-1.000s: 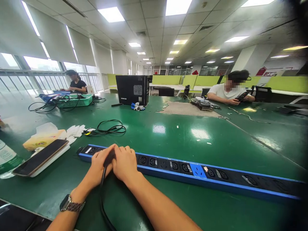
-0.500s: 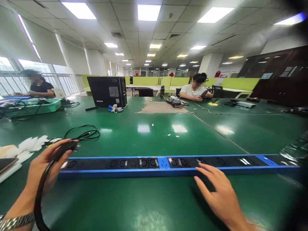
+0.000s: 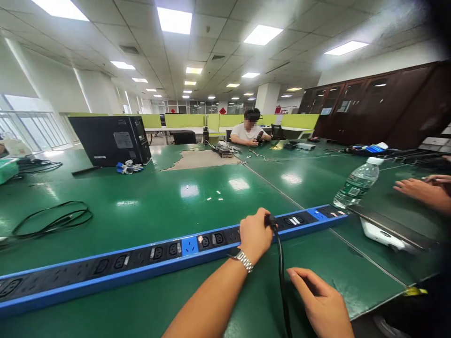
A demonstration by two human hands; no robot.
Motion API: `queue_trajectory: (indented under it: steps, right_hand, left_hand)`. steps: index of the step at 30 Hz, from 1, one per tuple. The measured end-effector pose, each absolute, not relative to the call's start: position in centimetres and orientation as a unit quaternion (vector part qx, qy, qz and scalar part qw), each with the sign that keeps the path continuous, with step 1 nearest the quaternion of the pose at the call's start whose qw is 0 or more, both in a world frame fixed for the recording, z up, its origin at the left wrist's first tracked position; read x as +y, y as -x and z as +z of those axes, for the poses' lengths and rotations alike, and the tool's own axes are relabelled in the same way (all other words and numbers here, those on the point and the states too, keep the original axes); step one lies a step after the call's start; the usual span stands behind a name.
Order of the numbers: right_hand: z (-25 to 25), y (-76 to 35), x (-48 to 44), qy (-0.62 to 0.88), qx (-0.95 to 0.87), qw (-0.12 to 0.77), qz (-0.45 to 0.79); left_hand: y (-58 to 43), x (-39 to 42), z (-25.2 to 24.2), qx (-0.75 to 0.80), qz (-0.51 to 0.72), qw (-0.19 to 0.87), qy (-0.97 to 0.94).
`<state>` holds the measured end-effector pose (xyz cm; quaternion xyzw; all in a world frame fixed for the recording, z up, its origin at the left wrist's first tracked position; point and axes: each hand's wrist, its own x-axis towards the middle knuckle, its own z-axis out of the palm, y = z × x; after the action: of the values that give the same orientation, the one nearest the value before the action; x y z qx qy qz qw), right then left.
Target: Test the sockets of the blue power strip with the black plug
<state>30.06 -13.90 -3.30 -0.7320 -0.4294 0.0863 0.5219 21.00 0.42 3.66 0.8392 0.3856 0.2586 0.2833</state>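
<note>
Far to the left of the left hand, one black cable (image 3: 52, 220) lies in a loose coil on the green table (image 3: 158, 206). Beyond it, up and left of the hand, stand one black computer case (image 3: 105, 141) and, just beside its base, a bunch of blue-and-white gloves (image 3: 129, 167), too bunched to count. One long power strip (image 3: 169, 256) runs from the left edge, under the left hand and on past it to the right; two of its sections are blue, one left of the hand, one right. Three small white scraps (image 3: 218, 192) lie beyond the strip, up and left of the hand. The left hand (image 3: 256, 237), with one watch (image 3: 243, 259) at its wrist, is closed around one black plug (image 3: 270, 220) over the strip; whether the plug is seated in a socket I cannot tell. From the plug, one power cord (image 3: 281, 263) drops toward the wearer, between the two hands. The right hand (image 3: 319, 298) is just right of the cord, thumb and fingers apart. Beyond and right of it are one clear bottle (image 3: 358, 183), near the strip's end, and one white device (image 3: 382, 234). A co-worker's hands (image 3: 426, 192) show farthest right.
</note>
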Motion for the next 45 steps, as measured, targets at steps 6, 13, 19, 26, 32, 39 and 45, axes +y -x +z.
queue_trajectory:
  steps: [6, 13, 19, 26, 32, 39, 45]
  right_hand:
    - [-3.2, -31.0, -14.7, 0.725, -0.421, 0.536, 0.106]
    - [-3.4, -30.6, -14.1, 0.725, -0.396, 0.547, 0.136]
    - [-3.4, -33.8, -12.7, 0.746, -0.326, 0.569, 0.115]
    - [-2.9, -39.8, -7.4, 0.704, -0.549, 0.443, -0.081]
    - [-2.8, -41.9, -4.4, 0.634, -0.686, 0.35, -0.072]
    - [-0.5, -42.5, -3.1, 0.63, -0.717, 0.299, -0.012]
    - [6.3, -35.6, -3.7, 0.693, -0.509, 0.501, -0.104]
  left_hand:
    - [-24.6, 0.5, 3.5, 0.408, 0.228, 0.214, -0.858]
    - [-25.3, 0.8, 3.6, 0.389, 0.193, 0.178, -0.883]
    - [-25.4, 0.9, 4.1, 0.4, 0.17, 0.148, -0.888]
    - [-25.3, 0.2, 4.0, 0.395, 0.17, 0.125, -0.894]
    - [-22.4, 0.5, 3.6, 0.346, 0.169, 0.123, -0.915]
    - [-0.4, 2.5, 2.7, 0.428, 0.092, 0.077, -0.896]
    - [15.4, 1.0, 1.5, 0.56, 0.126, 0.004, -0.819]
